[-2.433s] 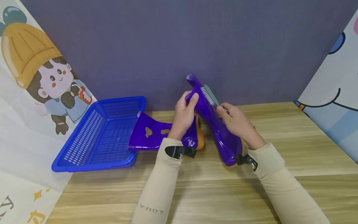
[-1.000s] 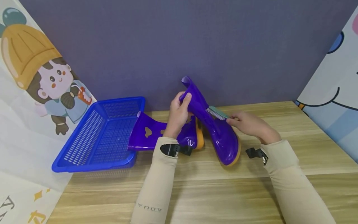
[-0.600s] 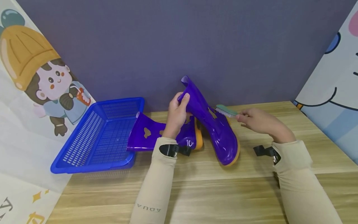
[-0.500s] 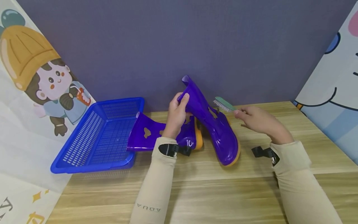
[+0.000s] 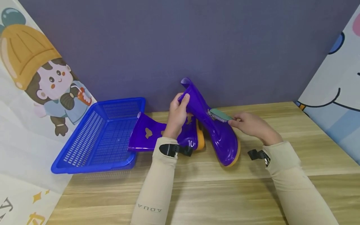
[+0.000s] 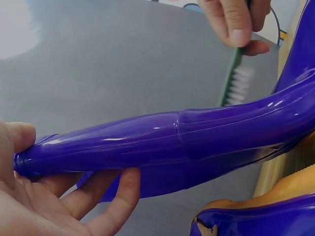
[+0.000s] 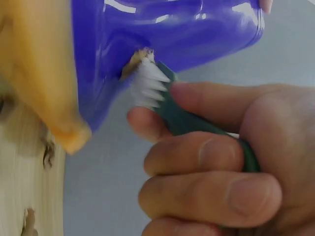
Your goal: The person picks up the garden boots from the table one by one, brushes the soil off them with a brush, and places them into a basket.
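Note:
A glossy purple rain boot point(image 5: 225, 140) with an orange sole tilts on the table, its shaft leaning up to the left. My left hand point(image 5: 177, 114) grips the top of that shaft, thumb in front. In my right hand point(image 5: 254, 126) is a green scrub brush point(image 5: 220, 114), held by its handle. Its white bristles point(image 7: 147, 83) meet a brown patch point(image 7: 133, 64) near the ankle of the boot in the right wrist view. A second purple boot point(image 5: 153, 142) with brown patches lies on its side behind my left forearm.
A blue plastic basket point(image 5: 92, 169) stands at the left, with the lying boot's top overlapping its right edge. A grey panel point(image 5: 197, 47) rises behind the wooden table point(image 5: 225, 200). Brown bits point(image 7: 49, 152) show on the wood in the right wrist view.
The brush went from the upper shaft down to the ankle, lifted away to the right, and is now back against the boot's ankle. The left hand shifted slightly left with the shaft.

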### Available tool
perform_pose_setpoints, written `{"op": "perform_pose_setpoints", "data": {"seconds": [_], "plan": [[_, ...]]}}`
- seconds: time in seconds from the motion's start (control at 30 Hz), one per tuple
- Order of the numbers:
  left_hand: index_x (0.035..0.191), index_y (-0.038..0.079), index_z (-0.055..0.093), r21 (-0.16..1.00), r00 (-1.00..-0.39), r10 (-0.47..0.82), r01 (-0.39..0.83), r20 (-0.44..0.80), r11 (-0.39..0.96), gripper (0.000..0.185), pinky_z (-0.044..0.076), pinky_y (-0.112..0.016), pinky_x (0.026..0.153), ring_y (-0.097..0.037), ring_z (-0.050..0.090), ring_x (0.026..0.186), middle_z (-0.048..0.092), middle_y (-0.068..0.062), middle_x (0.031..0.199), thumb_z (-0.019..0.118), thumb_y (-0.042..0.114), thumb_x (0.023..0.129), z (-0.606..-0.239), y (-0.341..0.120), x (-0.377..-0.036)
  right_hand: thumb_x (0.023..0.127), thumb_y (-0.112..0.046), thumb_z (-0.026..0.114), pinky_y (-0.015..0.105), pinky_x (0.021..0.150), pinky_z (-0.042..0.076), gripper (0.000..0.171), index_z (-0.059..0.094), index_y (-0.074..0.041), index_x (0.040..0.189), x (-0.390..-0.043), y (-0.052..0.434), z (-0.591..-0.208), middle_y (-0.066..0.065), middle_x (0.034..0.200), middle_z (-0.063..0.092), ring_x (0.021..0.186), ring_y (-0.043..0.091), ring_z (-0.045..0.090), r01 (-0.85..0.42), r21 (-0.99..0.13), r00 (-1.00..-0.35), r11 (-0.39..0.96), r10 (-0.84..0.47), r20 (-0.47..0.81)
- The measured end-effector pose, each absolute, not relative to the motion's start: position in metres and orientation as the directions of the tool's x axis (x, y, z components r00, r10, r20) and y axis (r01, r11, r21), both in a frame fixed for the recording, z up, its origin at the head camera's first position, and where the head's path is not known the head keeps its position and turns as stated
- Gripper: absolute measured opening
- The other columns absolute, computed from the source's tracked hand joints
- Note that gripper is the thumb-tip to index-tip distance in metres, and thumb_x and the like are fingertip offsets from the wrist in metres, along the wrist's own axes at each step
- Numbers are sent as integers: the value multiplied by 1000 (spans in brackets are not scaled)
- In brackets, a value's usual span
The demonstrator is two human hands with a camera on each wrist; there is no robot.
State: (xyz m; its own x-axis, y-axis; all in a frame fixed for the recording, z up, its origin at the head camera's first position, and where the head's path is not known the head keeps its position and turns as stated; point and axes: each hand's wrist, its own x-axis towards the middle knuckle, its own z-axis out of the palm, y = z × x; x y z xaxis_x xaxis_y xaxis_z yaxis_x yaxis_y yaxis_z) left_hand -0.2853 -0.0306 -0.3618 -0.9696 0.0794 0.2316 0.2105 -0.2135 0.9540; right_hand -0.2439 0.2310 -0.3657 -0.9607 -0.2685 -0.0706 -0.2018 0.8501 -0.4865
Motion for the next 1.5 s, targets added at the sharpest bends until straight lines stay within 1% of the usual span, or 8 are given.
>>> {"op": "perform_pose_setpoints", "data": {"seconds": [0.1, 0.23, 0.57, 0.7, 0.83, 1.13, 1.33, 1.5], "plan": [[117, 3, 61, 955, -970, 81, 208, 229, -210, 27, 58, -30, 65, -13, 65, 74, 63, -1, 86, 49, 26, 109, -361, -30, -285, 107, -35, 49, 61, 95, 52, 44, 65, 3, 123, -243, 240, -364, 32, 137, 59, 122, 48, 58, -177, -483, -958, 858, -263, -116], [117, 3, 60, 952, -970, 83, 205, 228, -227, 27, 59, -33, 67, -14, 66, 75, 63, -1, 87, 48, 26, 109, -361, -30, -286, 108, -31, 48, 63, 96, 51, 46, 61, 7, 130, -242, 250, -360, 33, 138, 58, 124, 49, 56, -151, -493, -948, 857, -266, -172], [116, 9, 58, 946, -978, 111, 138, 177, -295, 23, 59, -40, 75, -14, 68, 77, 67, 0, 88, 47, 27, 110, -362, -30, -285, 111, -34, 38, 34, 66, 50, 45, 65, 2, 111, -234, 252, -345, 21, 106, 71, 77, 20, 61, -147, -504, -979, 851, -198, -50], [115, 10, 57, 943, -978, 106, 138, 177, -303, 22, 59, -38, 71, -14, 68, 76, 66, 0, 88, 48, 28, 109, -362, -30, -286, 112, -36, 35, 37, 71, 51, 48, 65, 1, 119, -235, 236, -348, 23, 113, 70, 85, 24, 63, -194, -518, -978, 833, -207, 33], [114, 10, 57, 941, -978, 98, 149, 186, -303, 22, 60, -37, 71, -14, 67, 77, 66, -1, 88, 49, 29, 109, -361, -30, -286, 111, -35, 39, 38, 70, 48, 43, 66, -2, 112, -239, 219, -358, 14, 95, 68, 84, 26, 60, -236, -487, -969, 841, -241, 54], [116, 10, 58, 953, -982, 87, 137, 166, -270, 23, 57, -33, 71, -14, 65, 79, 64, 0, 91, 50, 31, 108, -361, -29, -286, 108, -32, 50, 37, 66, 47, 30, 62, -7, 98, -241, 233, -369, 8, 88, 61, 81, 23, 57, -207, -473, -953, 856, -286, -101], [117, 9, 58, 959, -983, 76, 142, 165, -246, 24, 56, -33, 70, -13, 63, 76, 62, 1, 89, 50, 30, 108, -360, -28, -283, 108, -32, 47, 61, 93, 53, 45, 62, 6, 128, -239, 251, -366, 33, 132, 61, 119, 50, 59, -190, -456, -940, 870, -295, -173], [117, 7, 57, 956, -981, 76, 156, 179, -247, 24, 57, -31, 68, -13, 63, 76, 61, 0, 89, 50, 29, 108, -359, -26, -281, 110, -29, 42, 64, 97, 51, 49, 57, 12, 133, -236, 258, -357, 31, 128, 65, 121, 52, 58, -182, -446, -942, 876, -285, -176]]}}
